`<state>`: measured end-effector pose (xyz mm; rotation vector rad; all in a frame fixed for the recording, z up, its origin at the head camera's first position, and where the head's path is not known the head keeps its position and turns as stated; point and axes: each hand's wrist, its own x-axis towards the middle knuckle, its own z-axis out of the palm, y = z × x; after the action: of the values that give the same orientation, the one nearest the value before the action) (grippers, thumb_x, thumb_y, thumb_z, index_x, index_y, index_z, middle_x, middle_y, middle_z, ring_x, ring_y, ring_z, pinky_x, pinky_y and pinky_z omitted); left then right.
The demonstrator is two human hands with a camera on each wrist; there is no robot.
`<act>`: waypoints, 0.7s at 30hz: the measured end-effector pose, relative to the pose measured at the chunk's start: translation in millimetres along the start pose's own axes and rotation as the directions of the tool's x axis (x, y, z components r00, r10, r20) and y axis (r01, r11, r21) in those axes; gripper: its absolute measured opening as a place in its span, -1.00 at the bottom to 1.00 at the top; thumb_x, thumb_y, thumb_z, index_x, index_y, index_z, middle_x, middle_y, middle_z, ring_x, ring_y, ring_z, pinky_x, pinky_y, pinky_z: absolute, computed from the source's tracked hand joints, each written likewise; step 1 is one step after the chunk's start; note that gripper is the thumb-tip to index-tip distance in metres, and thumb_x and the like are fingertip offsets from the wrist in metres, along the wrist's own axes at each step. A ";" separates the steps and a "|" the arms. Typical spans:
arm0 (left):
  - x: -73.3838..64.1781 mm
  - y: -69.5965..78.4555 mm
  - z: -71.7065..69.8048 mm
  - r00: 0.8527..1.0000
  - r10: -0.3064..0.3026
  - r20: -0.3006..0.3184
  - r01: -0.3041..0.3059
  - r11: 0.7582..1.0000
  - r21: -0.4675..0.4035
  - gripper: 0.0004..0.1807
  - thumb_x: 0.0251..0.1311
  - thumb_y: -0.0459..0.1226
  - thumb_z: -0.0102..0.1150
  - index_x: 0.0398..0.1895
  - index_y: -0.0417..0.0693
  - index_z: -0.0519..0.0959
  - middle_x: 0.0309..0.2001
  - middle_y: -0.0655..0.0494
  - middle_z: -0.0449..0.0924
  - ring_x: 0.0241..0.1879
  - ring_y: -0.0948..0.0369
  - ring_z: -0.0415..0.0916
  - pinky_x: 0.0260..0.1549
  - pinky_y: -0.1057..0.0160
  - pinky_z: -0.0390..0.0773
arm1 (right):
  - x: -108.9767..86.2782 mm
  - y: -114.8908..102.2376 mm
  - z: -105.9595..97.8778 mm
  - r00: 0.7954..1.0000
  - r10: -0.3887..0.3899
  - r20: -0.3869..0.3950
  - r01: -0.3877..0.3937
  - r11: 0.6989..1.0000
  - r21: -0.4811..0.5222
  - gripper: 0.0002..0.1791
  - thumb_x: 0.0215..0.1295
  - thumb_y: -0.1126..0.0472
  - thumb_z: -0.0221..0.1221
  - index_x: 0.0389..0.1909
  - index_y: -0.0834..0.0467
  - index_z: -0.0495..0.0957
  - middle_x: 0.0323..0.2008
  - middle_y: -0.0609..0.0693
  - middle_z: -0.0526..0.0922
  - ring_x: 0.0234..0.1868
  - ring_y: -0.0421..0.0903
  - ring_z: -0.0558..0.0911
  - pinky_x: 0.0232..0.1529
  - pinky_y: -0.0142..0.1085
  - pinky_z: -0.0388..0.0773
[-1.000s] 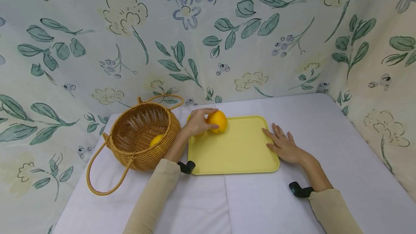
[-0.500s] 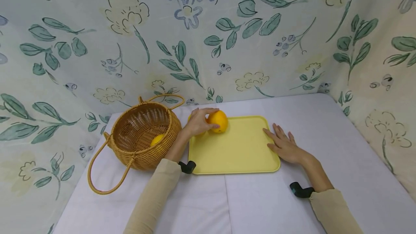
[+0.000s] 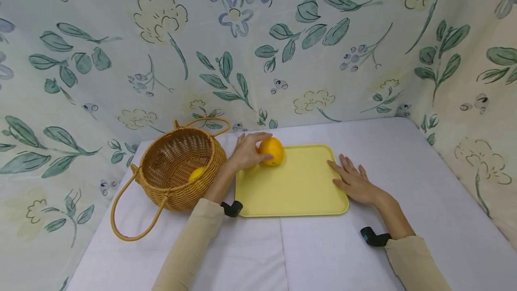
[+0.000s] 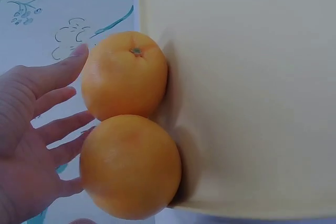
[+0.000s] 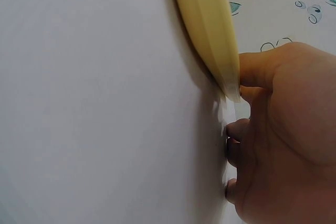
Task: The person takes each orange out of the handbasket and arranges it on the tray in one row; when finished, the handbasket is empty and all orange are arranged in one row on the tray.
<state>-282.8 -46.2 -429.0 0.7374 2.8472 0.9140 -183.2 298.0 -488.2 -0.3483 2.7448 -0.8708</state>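
Observation:
In the head view my left hand [image 3: 247,151] holds an orange [image 3: 271,151] at the tray's far left corner, thumb on its near side and a finger over its far side. A second orange [image 4: 130,167] lies right beside the first one in the left wrist view, mostly hidden under my hand in the head view. Both rest on the yellow tray [image 3: 291,192]. At the tray's right side my right hand [image 3: 355,184] lies with spread, straight fingers, its fingertips at the rim; in the right wrist view the thumb is against the tray's edge.
A wicker basket [image 3: 177,194] with raised loop handles stands left of the tray, close to my left forearm. One yellow-orange fruit [image 3: 196,174] lies inside it. White cloth [image 3: 323,255] covers the table, and a flower-print curtain [image 3: 242,57] hangs behind.
Both hands, the oranges and the tray keep their places. Only the head view shifts slightly.

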 end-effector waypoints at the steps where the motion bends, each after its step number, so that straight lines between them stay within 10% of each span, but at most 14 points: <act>1: -1.4 2.2 -2.2 1.000 0.002 -0.005 -0.002 1.000 0.003 -0.26 0.17 -0.11 0.52 0.44 0.01 0.49 0.47 0.02 0.45 0.52 -0.01 0.31 0.61 -0.26 -0.12 | -0.1 -0.2 0.1 1.000 0.003 0.001 -0.003 1.000 -0.001 -0.29 0.61 0.02 -0.02 0.63 0.21 0.05 0.62 0.47 -0.31 0.63 0.45 -0.34 0.49 0.44 -0.58; 8: -19.6 16.5 -34.2 0.999 0.035 -0.029 -0.037 0.998 -0.059 -0.29 0.23 -0.12 0.47 0.45 0.00 0.48 0.52 -0.03 0.37 0.56 -0.07 0.24 0.59 -0.24 0.01 | -0.8 -0.3 -0.1 1.000 -0.004 0.002 0.004 1.000 0.004 -0.29 0.61 0.03 -0.02 0.63 0.21 0.06 0.62 0.47 -0.29 0.63 0.44 -0.32 0.49 0.44 -0.57; 21: -69.0 9.0 -135.8 0.999 0.003 -0.034 -0.010 0.981 -0.192 -0.35 0.35 -0.07 0.36 0.49 0.15 0.44 0.54 0.08 0.35 0.51 -0.02 0.30 0.40 -0.23 0.41 | -0.2 -1.2 -1.1 1.000 -0.004 0.005 0.004 1.000 0.006 -0.29 0.61 0.04 -0.02 0.63 0.22 0.05 0.62 0.47 -0.30 0.63 0.45 -0.34 0.48 0.44 -0.59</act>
<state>-245.0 -144.0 -318.1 0.7156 2.7337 1.1923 -183.1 297.7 -486.6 -0.3553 2.7373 -0.8771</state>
